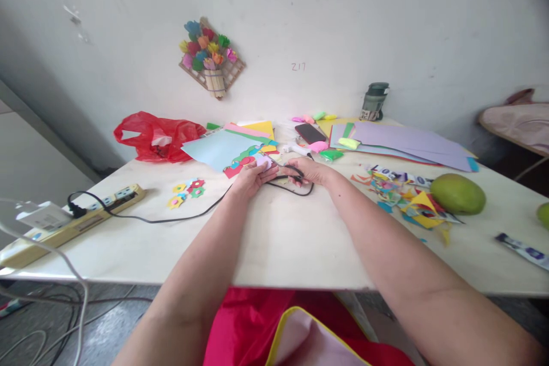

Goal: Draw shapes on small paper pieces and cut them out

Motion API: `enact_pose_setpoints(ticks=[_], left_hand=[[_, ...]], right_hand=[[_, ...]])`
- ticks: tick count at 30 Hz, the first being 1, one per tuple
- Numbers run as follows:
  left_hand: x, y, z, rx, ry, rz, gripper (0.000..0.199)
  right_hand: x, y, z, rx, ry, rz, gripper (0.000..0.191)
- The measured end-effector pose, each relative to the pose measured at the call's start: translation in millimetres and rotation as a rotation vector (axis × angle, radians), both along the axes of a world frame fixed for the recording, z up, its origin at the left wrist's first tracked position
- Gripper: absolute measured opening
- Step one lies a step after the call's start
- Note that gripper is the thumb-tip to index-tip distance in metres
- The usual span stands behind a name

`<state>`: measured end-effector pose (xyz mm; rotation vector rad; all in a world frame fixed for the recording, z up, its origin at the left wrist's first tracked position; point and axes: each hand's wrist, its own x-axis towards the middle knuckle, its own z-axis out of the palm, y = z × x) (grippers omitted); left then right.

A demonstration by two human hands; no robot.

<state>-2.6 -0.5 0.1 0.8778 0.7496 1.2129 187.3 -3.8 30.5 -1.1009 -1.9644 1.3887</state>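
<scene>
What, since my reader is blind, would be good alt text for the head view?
A left hand holds a small lilac piece and the right hand what look like black-handled scissors, above a pale table. Flower cutouts lie at left, colorful scraps and a green fruit at right.

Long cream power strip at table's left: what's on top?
A small black plug and a white rectangular adapter sit on the power strip; whatever they cover can't be seen.

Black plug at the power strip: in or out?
In, it appears: the black plug sits against the power strip, no prongs showing, its cord running across the table.
</scene>
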Motion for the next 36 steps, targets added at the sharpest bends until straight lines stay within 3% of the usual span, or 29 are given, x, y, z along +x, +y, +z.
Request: enact_pose_setpoints(ticks=[21, 36], left_hand=[[-1.3, -0.4, 0.5, 0.001, 0.030, -0.053, 0.009], [0.6, -0.6, 1.2, -0.018, 0.007, 0.030, 0.007]], right_hand=[[-1.5, 2.0, -1.9, 0.017, -0.032, -0.017, 0.023], [-0.4, 0.1, -0.3, 0.004, -0.015, -0.007, 0.025]])
